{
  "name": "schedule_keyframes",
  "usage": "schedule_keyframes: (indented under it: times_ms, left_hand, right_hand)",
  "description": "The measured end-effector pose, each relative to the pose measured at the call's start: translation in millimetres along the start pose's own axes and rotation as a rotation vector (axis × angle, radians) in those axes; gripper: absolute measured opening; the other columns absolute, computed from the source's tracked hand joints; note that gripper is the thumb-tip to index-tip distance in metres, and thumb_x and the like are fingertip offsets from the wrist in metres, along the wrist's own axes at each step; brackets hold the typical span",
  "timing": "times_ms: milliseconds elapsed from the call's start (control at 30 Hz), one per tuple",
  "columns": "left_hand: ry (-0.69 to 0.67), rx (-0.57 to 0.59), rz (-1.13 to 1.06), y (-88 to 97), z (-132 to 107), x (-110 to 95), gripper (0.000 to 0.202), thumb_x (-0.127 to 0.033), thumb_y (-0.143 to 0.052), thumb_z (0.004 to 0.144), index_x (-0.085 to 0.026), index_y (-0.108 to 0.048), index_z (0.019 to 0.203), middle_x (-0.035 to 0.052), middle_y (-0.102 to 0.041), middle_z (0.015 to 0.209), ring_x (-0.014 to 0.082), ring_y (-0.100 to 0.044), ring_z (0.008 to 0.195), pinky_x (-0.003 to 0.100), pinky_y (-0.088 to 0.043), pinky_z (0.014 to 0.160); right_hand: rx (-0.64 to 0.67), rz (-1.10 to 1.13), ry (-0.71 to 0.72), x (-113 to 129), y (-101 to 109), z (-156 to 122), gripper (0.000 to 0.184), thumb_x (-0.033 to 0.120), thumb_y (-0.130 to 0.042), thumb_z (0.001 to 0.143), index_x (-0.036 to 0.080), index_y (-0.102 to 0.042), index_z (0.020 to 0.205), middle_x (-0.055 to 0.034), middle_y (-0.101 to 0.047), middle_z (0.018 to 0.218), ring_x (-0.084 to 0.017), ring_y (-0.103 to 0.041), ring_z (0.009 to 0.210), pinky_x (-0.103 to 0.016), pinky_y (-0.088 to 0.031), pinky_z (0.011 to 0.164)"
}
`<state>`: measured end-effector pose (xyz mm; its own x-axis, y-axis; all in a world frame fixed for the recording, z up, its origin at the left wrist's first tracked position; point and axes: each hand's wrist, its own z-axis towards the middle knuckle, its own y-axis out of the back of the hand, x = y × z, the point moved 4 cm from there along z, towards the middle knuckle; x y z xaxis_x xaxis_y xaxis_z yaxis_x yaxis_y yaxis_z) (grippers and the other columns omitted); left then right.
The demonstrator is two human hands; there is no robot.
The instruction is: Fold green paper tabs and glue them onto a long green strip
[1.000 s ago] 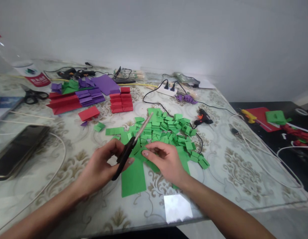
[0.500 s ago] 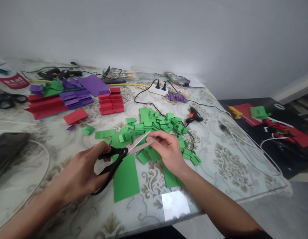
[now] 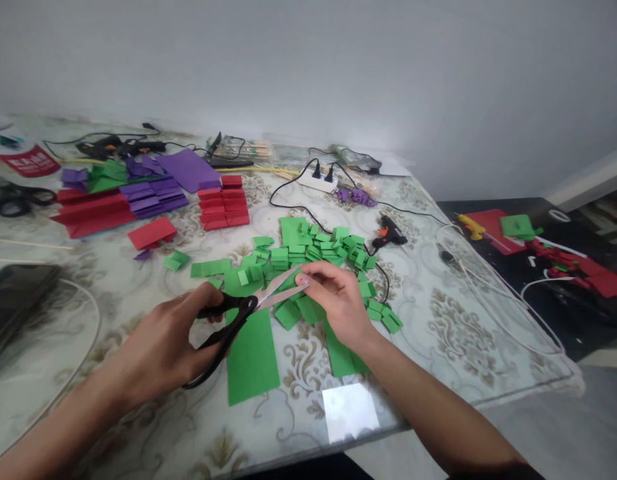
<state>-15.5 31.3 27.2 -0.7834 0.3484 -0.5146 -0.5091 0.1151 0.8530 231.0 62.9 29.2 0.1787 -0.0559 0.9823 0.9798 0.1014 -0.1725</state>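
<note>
My left hand (image 3: 161, 343) grips the black handles of a pair of scissors (image 3: 247, 305), fingers and thumb through the loops. The blades are parted and point to the right, with green showing between them. At their tips my right hand (image 3: 338, 303) is closed in a pinch; whatever its fingertips hold is hidden. Beneath both hands spreads a pile of small folded green paper pieces (image 3: 321, 250). A larger green paper sheet (image 3: 253, 363) lies flat under the scissors, and another green sheet (image 3: 341, 353) is partly covered by my right wrist.
Red folded paper (image 3: 223, 207) and purple paper (image 3: 188, 170) lie at the back left. A white power strip (image 3: 317, 179) and a glue gun (image 3: 388, 232) sit beyond the pile. At left are a phone (image 3: 18, 300) and more scissors (image 3: 21, 198). White cables (image 3: 513, 327) cross the right side.
Both hands keep nearly the same place. The scissor blades have turned slightly, and more green shows between them now.
</note>
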Motion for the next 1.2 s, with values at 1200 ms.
schedule_keyframes:
  times_ms: [1200]
  left_hand:
    - [0.021, -0.009, 0.019, 2.5, 1.7, -3.0, 0.027, -0.046, -0.062, 0.081, -0.026, -0.056, 0.098, 0.0022, -0.075, 0.086, 0.025, -0.074, 0.074, 0.032, -0.056, 0.062]
  right_hand:
    - [-0.014, -0.005, -0.001, -0.5, 1.0, -0.2, 0.009, 0.031, -0.083, 0.077, 0.024, -0.079, 0.081, 0.0007, -0.074, 0.078, -0.013, -0.062, 0.071, -0.025, -0.05, 0.066]
